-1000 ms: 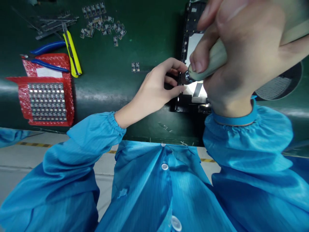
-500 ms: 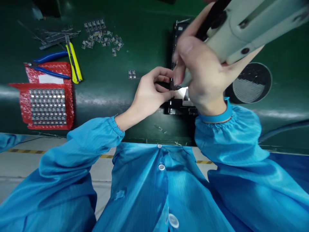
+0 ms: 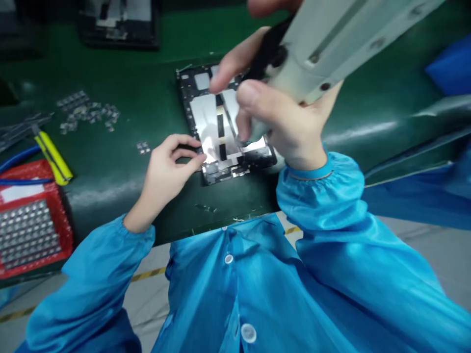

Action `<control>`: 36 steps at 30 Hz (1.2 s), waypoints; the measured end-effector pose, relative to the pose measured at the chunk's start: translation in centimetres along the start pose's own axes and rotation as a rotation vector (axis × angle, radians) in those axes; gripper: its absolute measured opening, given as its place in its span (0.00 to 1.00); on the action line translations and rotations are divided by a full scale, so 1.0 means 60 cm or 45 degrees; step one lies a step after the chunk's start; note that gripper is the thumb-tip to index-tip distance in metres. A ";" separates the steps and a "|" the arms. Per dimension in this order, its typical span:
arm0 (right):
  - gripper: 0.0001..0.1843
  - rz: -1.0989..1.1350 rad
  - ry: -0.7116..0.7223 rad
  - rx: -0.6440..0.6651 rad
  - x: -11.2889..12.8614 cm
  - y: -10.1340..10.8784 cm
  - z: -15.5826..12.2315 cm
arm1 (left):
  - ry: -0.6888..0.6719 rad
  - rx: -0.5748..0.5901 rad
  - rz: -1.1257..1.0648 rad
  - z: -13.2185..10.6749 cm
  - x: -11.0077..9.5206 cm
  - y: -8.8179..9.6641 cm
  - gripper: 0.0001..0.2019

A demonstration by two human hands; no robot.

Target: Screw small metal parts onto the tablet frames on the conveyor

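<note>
An opened tablet [image 3: 208, 115] lies on the green bench mat, its silver battery panels and dark frame exposed. My left hand [image 3: 171, 166] holds its left edge, fingertips and thumb pressed there with a gap between them. Above the tablet's right side, my right hand [image 3: 290, 117] is wrapped around a whitish electric screwdriver [image 3: 312, 63] with a black lever. The screwdriver is tilted, its body running to the upper right. Its narrow end points down at the lower right of the tablet; fingers partly cover the tip, so I cannot tell whether it touches.
Left of the tablet lie small circuit boards [image 3: 88, 113], another small pair [image 3: 143, 147], a yellow cutter knife [image 3: 53, 157], blue-handled pliers [image 3: 22, 159] and red bubble wrap [image 3: 61, 220] under a board sheet [image 3: 29, 235]. Another opened device [image 3: 119, 29] sits at the back. A cable [image 3: 415, 147] crosses the right.
The view has turned, showing more of the tablet and the device behind. My right hand and the screwdriver uncover more of the tablet. My left hand stays at its edge.
</note>
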State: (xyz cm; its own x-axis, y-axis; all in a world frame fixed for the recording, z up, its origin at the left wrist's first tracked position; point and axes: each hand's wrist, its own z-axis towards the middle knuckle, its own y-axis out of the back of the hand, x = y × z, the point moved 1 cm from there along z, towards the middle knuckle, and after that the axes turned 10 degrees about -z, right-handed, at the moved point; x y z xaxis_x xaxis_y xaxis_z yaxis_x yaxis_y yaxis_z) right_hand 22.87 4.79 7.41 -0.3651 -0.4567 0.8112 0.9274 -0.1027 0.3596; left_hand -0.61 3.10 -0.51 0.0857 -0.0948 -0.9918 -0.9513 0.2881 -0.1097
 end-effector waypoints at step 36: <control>0.40 0.301 0.224 -0.471 -0.161 0.150 -0.034 | 0.375 0.068 0.283 0.040 -0.058 0.028 0.17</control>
State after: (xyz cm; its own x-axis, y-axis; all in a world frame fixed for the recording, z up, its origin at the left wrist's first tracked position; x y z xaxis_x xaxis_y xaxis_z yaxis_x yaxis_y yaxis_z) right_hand 34.91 6.48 1.87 -0.1509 -0.6448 0.7493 0.9616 -0.2714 -0.0399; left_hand -1.80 6.19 2.58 -0.2175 -0.2924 -0.9312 -0.9198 0.3807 0.0953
